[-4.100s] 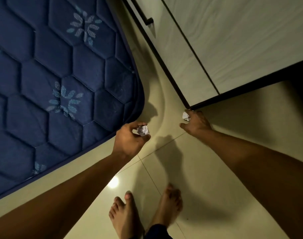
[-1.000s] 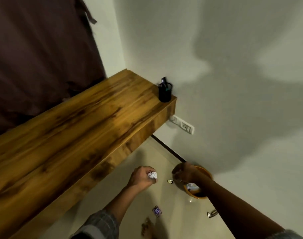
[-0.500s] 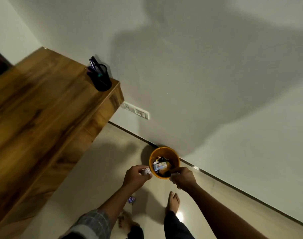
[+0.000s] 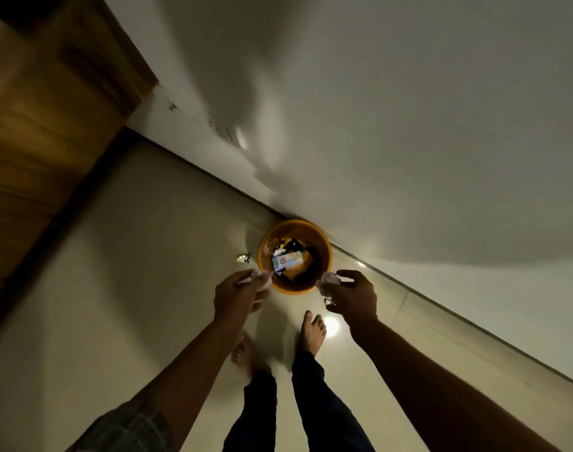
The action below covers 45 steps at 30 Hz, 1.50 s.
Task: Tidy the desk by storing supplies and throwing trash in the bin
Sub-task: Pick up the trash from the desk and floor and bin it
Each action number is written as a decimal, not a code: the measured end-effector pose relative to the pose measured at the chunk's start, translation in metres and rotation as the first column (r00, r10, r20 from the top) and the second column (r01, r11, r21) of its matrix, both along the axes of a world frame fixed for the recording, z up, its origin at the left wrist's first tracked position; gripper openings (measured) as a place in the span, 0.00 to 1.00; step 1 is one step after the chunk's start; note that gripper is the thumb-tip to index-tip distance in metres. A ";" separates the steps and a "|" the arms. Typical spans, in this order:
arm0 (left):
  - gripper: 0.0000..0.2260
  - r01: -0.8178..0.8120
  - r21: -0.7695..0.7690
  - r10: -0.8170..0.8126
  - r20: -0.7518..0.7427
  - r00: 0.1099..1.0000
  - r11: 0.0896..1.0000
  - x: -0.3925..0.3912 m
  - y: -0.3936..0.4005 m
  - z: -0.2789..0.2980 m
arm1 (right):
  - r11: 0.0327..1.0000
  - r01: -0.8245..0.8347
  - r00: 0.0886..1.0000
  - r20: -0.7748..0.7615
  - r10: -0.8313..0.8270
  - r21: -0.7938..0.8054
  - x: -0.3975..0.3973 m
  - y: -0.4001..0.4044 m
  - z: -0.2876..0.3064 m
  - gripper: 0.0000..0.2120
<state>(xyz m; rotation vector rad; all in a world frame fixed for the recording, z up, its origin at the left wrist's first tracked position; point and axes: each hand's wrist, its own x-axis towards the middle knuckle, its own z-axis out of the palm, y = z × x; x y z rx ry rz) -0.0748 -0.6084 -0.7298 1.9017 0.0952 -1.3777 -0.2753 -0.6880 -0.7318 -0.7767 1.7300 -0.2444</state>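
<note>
The left hand [image 4: 238, 293] pinches a crumpled paper ball [image 4: 258, 278]; the right hand [image 4: 352, 296] grips another paper wad [image 4: 328, 282]. Both hang beside the rim of the orange bin [image 4: 324, 256], which holds wrappers. A foil scrap [image 4: 243, 257] lies on the tiled floor [image 4: 132, 256] near the bin; the wooden desk [image 4: 40, 125] stands left.

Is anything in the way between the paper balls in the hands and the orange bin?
Nothing visible. The left hand and right hand each hold crumpled paper right at the near rim of the open orange bin, which has no lid.
</note>
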 end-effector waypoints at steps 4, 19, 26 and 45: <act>0.10 -0.116 0.044 0.119 -0.070 0.990 0.992 -0.009 -0.019 -0.083 | 0.988 0.120 0.991 0.045 -0.125 0.101 0.002 -0.010 -0.084 0.25; 0.15 -0.058 0.028 0.058 -0.001 0.998 0.998 -0.020 -0.021 -0.302 | 0.996 -0.084 0.996 -0.001 0.084 0.040 0.017 -0.019 -0.294 0.24; 0.13 -0.098 0.042 0.088 0.200 0.976 0.994 -0.014 -0.012 -0.301 | 0.995 -0.102 0.994 -0.034 0.101 -0.017 0.013 -0.017 -0.290 0.19; 0.04 -0.561 0.190 0.519 0.229 0.824 0.806 0.081 0.199 -0.349 | 0.675 -0.700 0.683 0.058 0.728 -0.235 0.118 0.095 -0.305 0.12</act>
